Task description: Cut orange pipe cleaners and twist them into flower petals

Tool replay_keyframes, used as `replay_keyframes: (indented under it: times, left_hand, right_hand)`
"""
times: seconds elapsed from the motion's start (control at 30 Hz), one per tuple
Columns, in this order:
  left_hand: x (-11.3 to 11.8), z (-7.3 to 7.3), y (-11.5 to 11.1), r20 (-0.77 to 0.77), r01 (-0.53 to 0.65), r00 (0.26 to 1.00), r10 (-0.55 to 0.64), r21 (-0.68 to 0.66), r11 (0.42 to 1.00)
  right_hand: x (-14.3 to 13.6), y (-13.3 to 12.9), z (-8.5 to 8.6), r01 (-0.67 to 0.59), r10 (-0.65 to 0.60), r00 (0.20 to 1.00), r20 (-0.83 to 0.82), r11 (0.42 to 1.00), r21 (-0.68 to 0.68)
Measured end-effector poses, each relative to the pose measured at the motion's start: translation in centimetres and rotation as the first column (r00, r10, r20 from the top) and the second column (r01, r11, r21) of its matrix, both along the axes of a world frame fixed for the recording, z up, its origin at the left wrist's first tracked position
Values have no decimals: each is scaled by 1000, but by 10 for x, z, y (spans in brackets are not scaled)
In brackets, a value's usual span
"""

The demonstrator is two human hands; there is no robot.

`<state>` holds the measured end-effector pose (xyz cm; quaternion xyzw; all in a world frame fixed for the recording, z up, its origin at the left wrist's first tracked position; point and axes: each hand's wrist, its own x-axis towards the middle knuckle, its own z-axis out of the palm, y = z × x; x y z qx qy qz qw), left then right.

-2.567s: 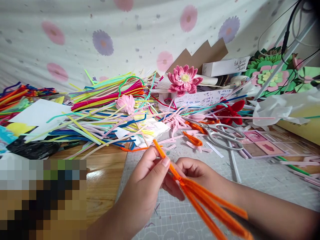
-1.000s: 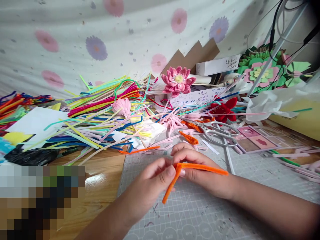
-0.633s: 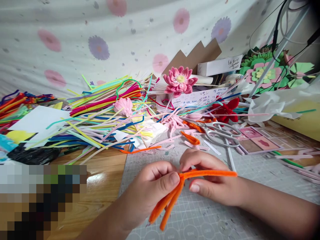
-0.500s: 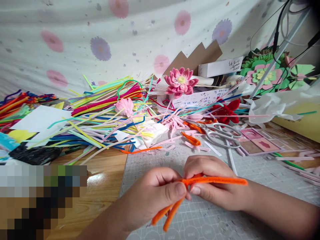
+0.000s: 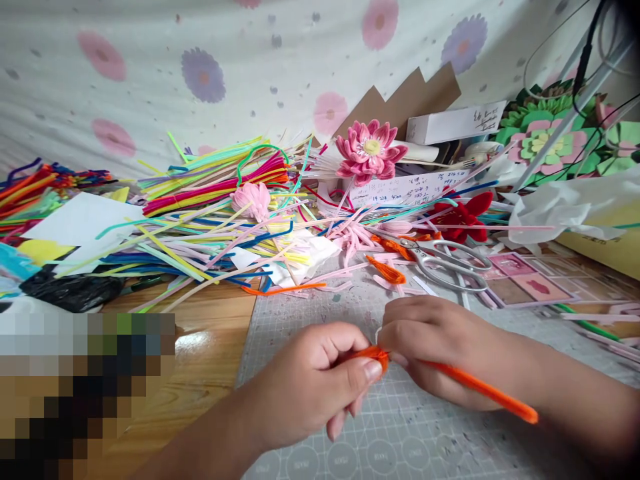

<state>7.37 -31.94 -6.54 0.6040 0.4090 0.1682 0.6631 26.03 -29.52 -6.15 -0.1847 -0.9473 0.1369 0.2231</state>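
Note:
Between thumb and fingers, my left hand (image 5: pixel 325 380) pinches the bent, looped end of an orange pipe cleaner (image 5: pixel 483 387). Right beside it, my right hand (image 5: pixel 430 347) closes on the same piece, its fingertips hiding the part they grip. The straight length runs out under my right palm and slants down to the right. Both hands hover over the grey cutting mat (image 5: pixel 300 427). Beyond them lie a finished orange petal-shaped loop (image 5: pixel 387 270) and silver scissors (image 5: pixel 453 263).
Heaps of coloured pipe cleaners (image 5: pixel 200 227) cover the back left. A pink flower (image 5: pixel 371 150), a pink bud (image 5: pixel 251 200) and a red flower (image 5: pixel 463 217) stand among them. A makeup palette (image 5: pixel 530 280) lies to the right. A black plastic bag (image 5: pixel 70 290) is at left.
My right hand has turned over, knuckles up, and the orange length now points down to the right instead of level. The two loose ends below my left hand are out of sight.

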Motion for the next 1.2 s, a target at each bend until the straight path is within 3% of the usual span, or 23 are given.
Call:
replay_keyframes:
  times: [0.1,0.17,0.23,0.27,0.3,0.37,0.4,0.43,0.47,0.5,0.53,0.57,0.6,0.67,0.73,0.8,0.9,0.97,1.03,1.2]
  left_hand:
    - [2,0,0,-86,-32,995,57,265,964]
    - [0,0,0,-173,18,981,84,518,855]
    - [-3,-1,0,-268,139,956,120,773,619]
    - [-5,-1,1,-313,218,938,148,866,450]
    - [-8,-2,1,-348,295,919,187,919,262]
    - [-12,-1,2,-372,409,884,283,909,-80]
    - [-13,-1,3,-371,446,871,323,873,-199]
    - [-14,0,3,-365,470,861,354,838,-278]
    - [-15,0,4,-359,483,855,373,813,-324]
    - [-15,1,5,-354,488,852,385,802,-344]
    - [-16,1,6,-356,492,847,394,804,-333]
    - [-15,0,7,-369,496,842,394,818,-292]
    - [-15,0,7,-394,495,836,382,843,-212]
    - [-13,-2,8,-447,456,836,317,888,47]
    - [-11,-4,7,-442,351,863,245,873,339]
    - [-8,-6,5,-384,205,896,223,804,558]
    - [-3,-8,1,-300,31,931,206,630,776]
    - [-1,-8,0,-248,-25,953,172,503,864]
    - [0,-7,0,-199,-38,971,132,417,908]
    - [-3,-2,4,-200,11,977,78,409,912]
  right_hand:
    - [-1,-2,1,5,-17,997,-77,988,-154]
    - [-4,-4,1,19,-59,992,-115,944,-328]
    - [-8,-5,-2,48,-139,981,-137,853,-520]
    - [-11,-6,-4,57,-186,972,-147,785,-617]
    - [-15,-7,-7,50,-234,959,-161,698,-715]
    - [-21,-9,-14,-5,-341,922,-180,457,-889]
    - [-24,-10,-18,-46,-392,903,-176,319,-947]
    - [-27,-11,-21,-89,-437,884,-166,190,-978]
    - [-28,-11,-24,-126,-467,870,-155,93,-988]
    - [-28,-11,-26,-149,-479,864,-152,44,-988]
    - [-27,-10,-27,-156,-475,865,-164,57,-986]
    - [-25,-9,-27,-143,-454,871,-186,129,-981]
    - [-22,-7,-26,-112,-418,885,-206,239,-965]
    - [-16,-2,-21,-22,-330,921,-206,485,-874]
    - [-10,3,-16,41,-280,943,-180,635,-771]
    - [-6,7,-11,40,-258,948,-189,682,-730]
    - [-3,12,-8,-1,-236,947,-216,674,-739]
    - [-2,15,-7,-7,-230,949,-215,668,-744]
    - [0,17,-6,2,-213,957,-197,684,-730]
    - [2,19,-2,21,-72,996,-47,732,-681]
